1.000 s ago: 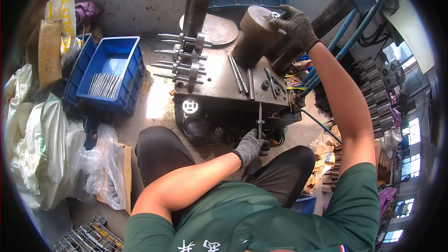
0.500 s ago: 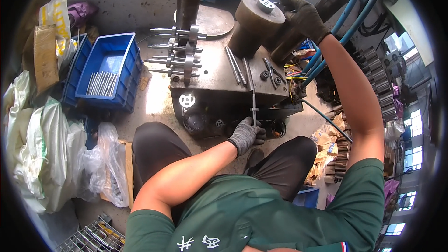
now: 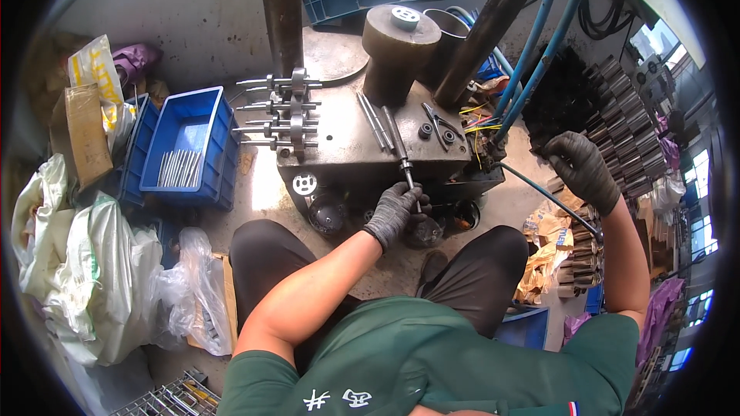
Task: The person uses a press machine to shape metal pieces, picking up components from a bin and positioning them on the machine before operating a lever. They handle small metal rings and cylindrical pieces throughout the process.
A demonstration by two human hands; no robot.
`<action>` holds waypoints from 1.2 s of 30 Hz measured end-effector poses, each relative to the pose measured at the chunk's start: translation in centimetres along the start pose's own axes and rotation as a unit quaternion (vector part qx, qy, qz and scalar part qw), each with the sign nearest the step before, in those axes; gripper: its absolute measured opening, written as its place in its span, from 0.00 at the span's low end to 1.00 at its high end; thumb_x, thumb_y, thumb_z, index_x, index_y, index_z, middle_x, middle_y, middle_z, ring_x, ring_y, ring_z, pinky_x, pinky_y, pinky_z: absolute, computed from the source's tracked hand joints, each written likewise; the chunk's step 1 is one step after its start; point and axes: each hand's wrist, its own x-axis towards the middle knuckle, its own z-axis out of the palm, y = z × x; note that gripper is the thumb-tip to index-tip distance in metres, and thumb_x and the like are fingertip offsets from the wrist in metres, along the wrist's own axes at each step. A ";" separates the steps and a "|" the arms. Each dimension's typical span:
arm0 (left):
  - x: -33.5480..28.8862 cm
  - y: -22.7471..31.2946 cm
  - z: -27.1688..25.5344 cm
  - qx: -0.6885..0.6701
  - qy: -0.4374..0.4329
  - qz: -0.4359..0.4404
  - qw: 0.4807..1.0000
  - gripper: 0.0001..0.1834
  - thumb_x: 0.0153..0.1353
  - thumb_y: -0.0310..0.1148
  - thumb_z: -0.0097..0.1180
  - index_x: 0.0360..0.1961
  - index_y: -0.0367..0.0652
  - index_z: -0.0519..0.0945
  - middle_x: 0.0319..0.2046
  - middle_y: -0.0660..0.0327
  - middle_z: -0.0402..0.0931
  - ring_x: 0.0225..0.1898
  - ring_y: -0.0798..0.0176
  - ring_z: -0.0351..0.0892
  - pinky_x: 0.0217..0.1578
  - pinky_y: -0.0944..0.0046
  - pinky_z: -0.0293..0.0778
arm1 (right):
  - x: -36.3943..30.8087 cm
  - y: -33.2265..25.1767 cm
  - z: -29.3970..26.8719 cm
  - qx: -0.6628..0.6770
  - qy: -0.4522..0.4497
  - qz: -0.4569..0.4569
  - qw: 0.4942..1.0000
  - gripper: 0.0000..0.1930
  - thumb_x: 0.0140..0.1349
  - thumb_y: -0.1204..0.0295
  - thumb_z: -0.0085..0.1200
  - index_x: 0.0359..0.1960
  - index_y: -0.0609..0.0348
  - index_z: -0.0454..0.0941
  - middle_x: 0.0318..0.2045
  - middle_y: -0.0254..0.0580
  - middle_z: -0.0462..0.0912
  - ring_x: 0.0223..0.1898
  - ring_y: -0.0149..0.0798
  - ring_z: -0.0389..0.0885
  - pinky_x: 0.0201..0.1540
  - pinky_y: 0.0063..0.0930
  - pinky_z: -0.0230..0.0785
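While left hand [image 3: 395,212] clamps steel rod [image 3: 401,156], right hand [image 3: 580,168] grips toothed gears [image 3: 626,132].

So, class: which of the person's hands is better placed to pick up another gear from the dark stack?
Right. The right hand already rests on the stack of dark gears at the person's right. The left hand is occupied: it grips a metal shaft at the machine block's front edge, well away from the stack.
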 end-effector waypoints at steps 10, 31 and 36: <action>0.3 2.4 -1.2 0.076 -0.022 0.043 0.996 0.19 0.68 0.29 0.63 0.58 0.40 0.74 0.41 0.61 0.81 0.40 0.61 0.84 0.42 0.60 0.82 | -13.5 -1.0 -1.0 -0.075 -0.005 0.161 0.984 0.13 0.58 0.66 0.64 0.40 0.61 0.84 0.34 0.51 0.83 0.38 0.57 0.83 0.44 0.47 0.75; -0.5 22.7 8.5 0.218 -0.030 0.532 0.818 0.27 0.70 0.19 0.57 0.66 0.41 0.63 0.43 0.56 0.78 0.46 0.56 0.85 0.52 0.54 0.85 | -1.1 8.5 -2.6 -0.009 0.440 -0.022 0.898 0.25 0.66 0.76 0.61 0.65 0.56 0.74 0.47 0.48 0.85 0.46 0.45 0.87 0.49 0.33 0.82; 5.6 32.0 8.5 0.205 0.057 0.566 0.797 0.22 0.69 0.16 0.55 0.60 0.44 0.66 0.42 0.56 0.76 0.39 0.56 0.86 0.41 0.54 0.89 | 1.6 9.5 -2.8 -0.070 0.423 0.092 0.899 0.38 0.65 0.55 0.63 0.74 0.51 0.64 0.54 0.54 0.84 0.56 0.49 0.85 0.57 0.38 0.80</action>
